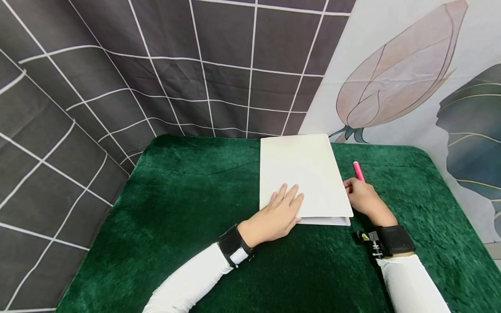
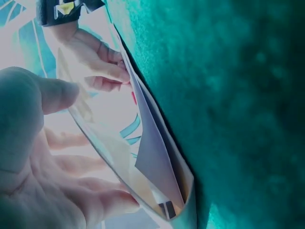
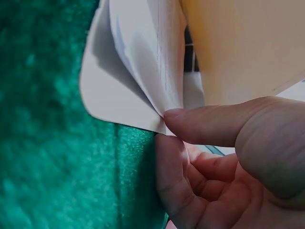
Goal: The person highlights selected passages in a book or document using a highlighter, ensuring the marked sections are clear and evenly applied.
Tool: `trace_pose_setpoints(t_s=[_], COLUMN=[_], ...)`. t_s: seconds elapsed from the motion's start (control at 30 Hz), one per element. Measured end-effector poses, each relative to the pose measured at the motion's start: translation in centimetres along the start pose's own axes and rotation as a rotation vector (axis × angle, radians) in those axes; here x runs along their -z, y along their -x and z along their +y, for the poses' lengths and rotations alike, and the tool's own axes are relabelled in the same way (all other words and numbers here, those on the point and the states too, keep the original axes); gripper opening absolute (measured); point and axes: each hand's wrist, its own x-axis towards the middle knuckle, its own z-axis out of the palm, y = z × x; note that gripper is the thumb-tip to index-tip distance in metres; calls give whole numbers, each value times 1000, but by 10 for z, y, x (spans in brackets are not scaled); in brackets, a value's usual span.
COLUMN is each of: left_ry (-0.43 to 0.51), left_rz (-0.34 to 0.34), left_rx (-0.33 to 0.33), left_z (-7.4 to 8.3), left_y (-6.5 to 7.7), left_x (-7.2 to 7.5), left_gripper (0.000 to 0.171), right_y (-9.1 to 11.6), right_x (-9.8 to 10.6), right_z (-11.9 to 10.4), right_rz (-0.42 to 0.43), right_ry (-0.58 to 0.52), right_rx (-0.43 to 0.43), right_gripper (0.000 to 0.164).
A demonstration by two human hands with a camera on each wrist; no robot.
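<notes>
"White booklet — where from the fingers?"
"Under the left hand, fingers straight, gripping nothing; most of it lies beyond their tips, long axis running away."
"Right hand?"
"Thumb and forefinger pinch its side edge — booklet to their left. Both hands touching, so neither's nearer. Pink pen just past those fingers."

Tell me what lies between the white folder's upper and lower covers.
White paper sheets lie between the upper cover and the lower cover; the right wrist view shows them.
</notes>
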Motion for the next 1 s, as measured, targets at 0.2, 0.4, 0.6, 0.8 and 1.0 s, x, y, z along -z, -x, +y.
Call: trace_pose_setpoints(t_s=[0.2, 0.4, 0.6, 0.8, 1.0], left_ry=[45, 73, 53, 20, 34], left_rz=[15, 37, 64, 123, 187], left_rx=[0, -6, -15, -43, -58], left_z=[-2, -3, -6, -8, -11], left_y=[6, 14, 20, 24, 30], left_x=[0, 2, 4, 7, 8], left_gripper=[58, 60, 60, 60, 64], right_y=[1, 0, 1, 0, -1], right_x=[0, -1, -1, -2, -2], right_z=[0, 2, 2, 1, 0], right_rz=[1, 24, 35, 22, 22], right_ry=[-2, 15, 23, 8, 3], right_rx=[-1, 15, 7, -3, -17], right_gripper=[34, 32, 30, 28, 27])
